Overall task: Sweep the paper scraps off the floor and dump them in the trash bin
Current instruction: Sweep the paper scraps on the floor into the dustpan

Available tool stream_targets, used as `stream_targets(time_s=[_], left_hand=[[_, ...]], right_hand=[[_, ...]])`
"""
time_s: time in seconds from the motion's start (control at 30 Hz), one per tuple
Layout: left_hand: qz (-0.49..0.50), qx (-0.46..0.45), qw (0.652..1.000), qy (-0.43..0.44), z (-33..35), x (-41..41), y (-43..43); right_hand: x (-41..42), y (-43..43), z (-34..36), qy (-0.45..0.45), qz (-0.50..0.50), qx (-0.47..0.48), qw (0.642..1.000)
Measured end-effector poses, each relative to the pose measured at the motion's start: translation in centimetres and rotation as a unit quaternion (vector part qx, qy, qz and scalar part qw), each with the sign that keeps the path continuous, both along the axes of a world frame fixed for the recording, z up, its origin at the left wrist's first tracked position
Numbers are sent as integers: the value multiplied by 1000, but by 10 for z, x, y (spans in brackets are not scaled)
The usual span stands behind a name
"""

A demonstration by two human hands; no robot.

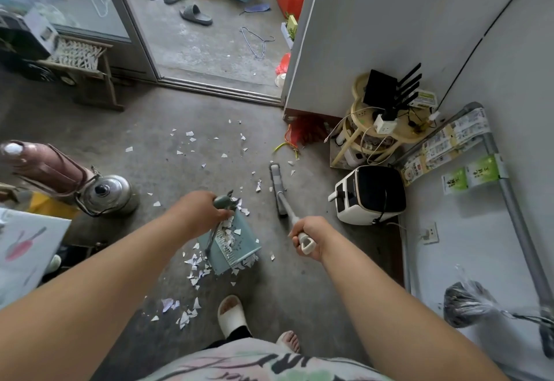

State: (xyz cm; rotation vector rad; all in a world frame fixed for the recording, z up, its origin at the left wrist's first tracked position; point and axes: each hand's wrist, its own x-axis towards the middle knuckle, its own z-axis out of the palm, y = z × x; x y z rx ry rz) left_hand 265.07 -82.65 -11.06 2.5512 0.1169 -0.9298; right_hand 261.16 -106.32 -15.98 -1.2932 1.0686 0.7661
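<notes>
Head view. Left hand (201, 211) has its fingers curled round the handle top of the dustpan (245, 248). The pan stands on the floor (299, 278) just below that hand, paper scraps (195, 263) heaped inside and strewn beside it. Right hand (308, 238) fingers are clamped on the broom (277, 189) handle's end. The broom head is ahead, among more scraps.

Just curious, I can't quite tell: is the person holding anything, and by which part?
Yes. The left hand grips the dustpan by the top of its handle; the right hand grips the broom near its handle's upper end.
</notes>
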Motion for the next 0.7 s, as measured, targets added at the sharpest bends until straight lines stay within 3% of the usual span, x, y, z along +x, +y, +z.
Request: stream_targets(time_s=[0.37, 0.7], left_hand=[[13, -22, 1000, -10, -7, 19, 12], [65, -39, 997, -7, -13, 25, 28]], right_hand=[[13, -9, -13, 70, -4, -60, 996], [40, 30, -24, 48, 21, 15, 999]])
